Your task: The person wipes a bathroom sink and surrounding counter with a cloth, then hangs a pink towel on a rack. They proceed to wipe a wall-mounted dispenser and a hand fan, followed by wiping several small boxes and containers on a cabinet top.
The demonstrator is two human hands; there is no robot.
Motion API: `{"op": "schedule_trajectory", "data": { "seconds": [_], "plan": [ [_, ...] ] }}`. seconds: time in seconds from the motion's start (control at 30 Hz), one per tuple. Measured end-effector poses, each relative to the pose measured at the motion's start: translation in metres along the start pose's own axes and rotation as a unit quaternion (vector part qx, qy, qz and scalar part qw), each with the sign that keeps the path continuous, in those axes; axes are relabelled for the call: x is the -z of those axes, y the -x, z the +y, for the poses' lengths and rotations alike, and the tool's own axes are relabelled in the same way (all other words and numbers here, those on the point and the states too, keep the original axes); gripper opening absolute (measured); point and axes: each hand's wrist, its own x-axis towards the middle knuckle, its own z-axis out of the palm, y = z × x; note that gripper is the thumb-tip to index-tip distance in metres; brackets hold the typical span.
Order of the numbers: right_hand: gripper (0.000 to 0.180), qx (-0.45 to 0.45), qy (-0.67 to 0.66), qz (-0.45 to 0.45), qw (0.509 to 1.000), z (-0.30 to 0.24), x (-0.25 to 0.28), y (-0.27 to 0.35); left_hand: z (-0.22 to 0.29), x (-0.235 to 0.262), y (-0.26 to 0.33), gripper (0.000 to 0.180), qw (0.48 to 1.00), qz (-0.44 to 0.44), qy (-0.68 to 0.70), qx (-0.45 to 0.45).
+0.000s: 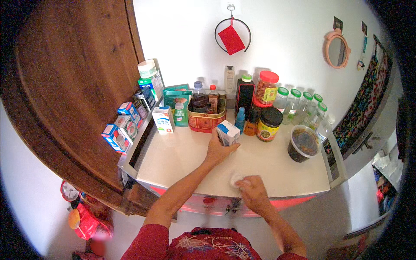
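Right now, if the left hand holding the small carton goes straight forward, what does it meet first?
Probably the red-and-gold tin just beyond the left hand and its small carton; depth is unclear.

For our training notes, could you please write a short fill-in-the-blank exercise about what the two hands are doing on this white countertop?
1. The left hand grips a small blue and white ____.
2. The right hand presses a white ____ on the white countertop.
3. The lid of the tall jar behind the black-lidded jar is ____.
4. On the wall, the round mirror has a ____ frame.

Missing words: carton; cloth; red; pink
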Motion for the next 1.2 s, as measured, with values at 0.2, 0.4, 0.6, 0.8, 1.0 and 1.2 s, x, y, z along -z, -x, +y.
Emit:
{"op": "schedule_trajectory", "data": {
  "seconds": [0.2,0.4,0.6,0.8,1.0,1.2],
  "plan": [
    [0.024,-0.071,-0.192,0.197,0.959,-0.017,0.05,-0.085,0.042,0.016,0.054,0.065,0.996,-0.076,0.041,0.016],
    [0.024,0.105,-0.019,0.13,0.986,-0.039,0.028,-0.129,0.041,0.03,0.089,0.071,0.999,-0.037,-0.026,-0.019],
    [0.027,-0.17,-0.502,-0.134,0.838,-0.019,0.012,-0.15,0.06,0.046,0.098,0.075,0.99,-0.006,-0.126,-0.068],
    [0.032,-0.231,-0.555,0.06,0.797,-0.033,-0.021,-0.126,0.059,0.054,0.09,0.072,0.983,0.01,0.183,0.021],
    [0.04,-0.064,-0.248,0.16,0.953,-0.061,-0.031,-0.084,0.068,0.059,0.079,0.058,0.943,0.077,0.31,0.096],
    [0.034,-0.08,-0.24,0.109,0.961,-0.048,-0.027,-0.046,0.063,0.059,0.076,0.058,0.938,0.081,0.324,0.088]
  ]
}}
